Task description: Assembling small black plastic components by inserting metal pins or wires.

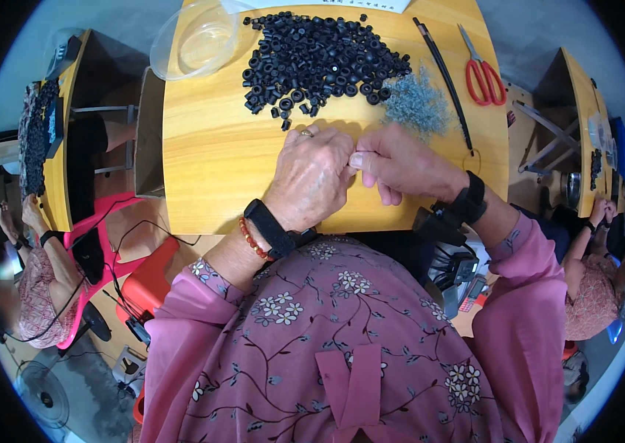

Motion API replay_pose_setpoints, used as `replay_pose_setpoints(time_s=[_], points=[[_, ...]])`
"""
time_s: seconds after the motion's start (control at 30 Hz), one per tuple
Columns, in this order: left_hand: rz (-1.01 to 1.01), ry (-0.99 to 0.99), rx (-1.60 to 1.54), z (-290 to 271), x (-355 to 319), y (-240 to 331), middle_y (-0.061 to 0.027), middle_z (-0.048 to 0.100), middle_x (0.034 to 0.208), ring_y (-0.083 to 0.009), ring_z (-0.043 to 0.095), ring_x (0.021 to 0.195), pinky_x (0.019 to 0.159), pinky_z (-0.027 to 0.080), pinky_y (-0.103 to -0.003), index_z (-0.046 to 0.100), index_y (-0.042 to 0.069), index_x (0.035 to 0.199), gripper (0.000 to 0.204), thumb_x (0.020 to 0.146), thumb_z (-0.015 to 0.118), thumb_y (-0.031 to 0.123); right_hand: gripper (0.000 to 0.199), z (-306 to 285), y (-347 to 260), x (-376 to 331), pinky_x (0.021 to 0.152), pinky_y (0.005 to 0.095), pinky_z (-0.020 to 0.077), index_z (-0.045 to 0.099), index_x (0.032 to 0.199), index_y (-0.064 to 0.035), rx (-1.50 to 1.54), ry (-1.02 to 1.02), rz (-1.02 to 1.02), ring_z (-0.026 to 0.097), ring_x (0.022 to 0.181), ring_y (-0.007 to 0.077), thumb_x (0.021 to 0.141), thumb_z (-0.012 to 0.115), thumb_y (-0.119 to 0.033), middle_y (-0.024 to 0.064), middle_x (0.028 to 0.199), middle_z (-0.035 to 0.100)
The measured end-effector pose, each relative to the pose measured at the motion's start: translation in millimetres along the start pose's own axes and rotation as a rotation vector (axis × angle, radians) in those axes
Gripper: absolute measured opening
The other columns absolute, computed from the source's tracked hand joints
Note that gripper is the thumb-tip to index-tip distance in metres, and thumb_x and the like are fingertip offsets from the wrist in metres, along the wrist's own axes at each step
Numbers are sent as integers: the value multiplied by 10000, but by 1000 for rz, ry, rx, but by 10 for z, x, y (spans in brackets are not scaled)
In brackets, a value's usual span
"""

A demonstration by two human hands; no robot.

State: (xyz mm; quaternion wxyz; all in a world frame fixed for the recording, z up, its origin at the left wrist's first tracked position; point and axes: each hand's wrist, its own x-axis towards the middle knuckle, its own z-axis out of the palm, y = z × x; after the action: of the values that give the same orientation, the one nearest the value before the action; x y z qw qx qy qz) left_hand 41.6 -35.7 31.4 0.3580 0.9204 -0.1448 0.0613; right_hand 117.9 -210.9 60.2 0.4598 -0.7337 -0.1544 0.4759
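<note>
Over the near part of the wooden table point(209, 170), my two hands meet fingertip to fingertip. My left hand point(311, 177) is closed, its back turned up. Against it, my right hand point(407, 161) is closed in a pinch, thumb pressed to the fingers. Whatever lies between the fingertips is hidden or too small to name. Just beyond the hands spreads a heap of small black rubber-like rings and caps point(312, 59). Beside it, past my right hand, is a loose pile of pale blue-grey bits point(417, 102).
A clear plastic tub point(205, 46) stands at the far left of the table. Thin black rods point(445, 81) and red-handled scissors point(483, 77) lie on the right. Other people work at tables on both sides. A red stool point(151, 277) is at lower left.
</note>
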Motion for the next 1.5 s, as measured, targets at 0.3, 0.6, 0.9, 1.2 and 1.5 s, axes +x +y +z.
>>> replay_pose_setpoints(time_s=[0.3,0.6,0.9,1.2,1.5], points=[[35,4,-51,25,-87,-84,-121,567,791,-341,554,793,750,401,-420,593,45,866,164,761,716,21,281,44,53,5,414,298,477,611,812,104,6,-19,-17,620,453,170,951,573,-137,121,639,616],[109,48,-101,26,-171,-184,-111,560,817,-335,546,781,768,411,-415,601,51,929,185,787,719,31,284,108,138,-32,435,278,479,618,778,92,67,44,-138,653,486,168,917,635,-155,116,651,633],[45,57,-162,55,-210,-191,-82,596,847,-294,585,823,829,438,-410,547,63,1134,425,780,780,52,303,209,88,4,411,264,474,629,778,86,119,163,-41,634,459,159,907,660,-187,101,653,625],[9,47,-198,38,-235,-172,-81,575,871,-284,569,854,821,449,-399,518,71,1163,494,757,795,27,314,232,152,-52,427,273,519,618,894,108,208,191,-25,641,484,171,951,573,-198,108,730,633],[12,169,-224,25,-247,-184,-87,592,896,-268,586,856,791,481,-362,575,50,1072,366,767,768,-7,281,277,239,-212,435,255,519,584,1067,94,336,206,-110,646,515,160,1008,539,-177,105,835,641]])
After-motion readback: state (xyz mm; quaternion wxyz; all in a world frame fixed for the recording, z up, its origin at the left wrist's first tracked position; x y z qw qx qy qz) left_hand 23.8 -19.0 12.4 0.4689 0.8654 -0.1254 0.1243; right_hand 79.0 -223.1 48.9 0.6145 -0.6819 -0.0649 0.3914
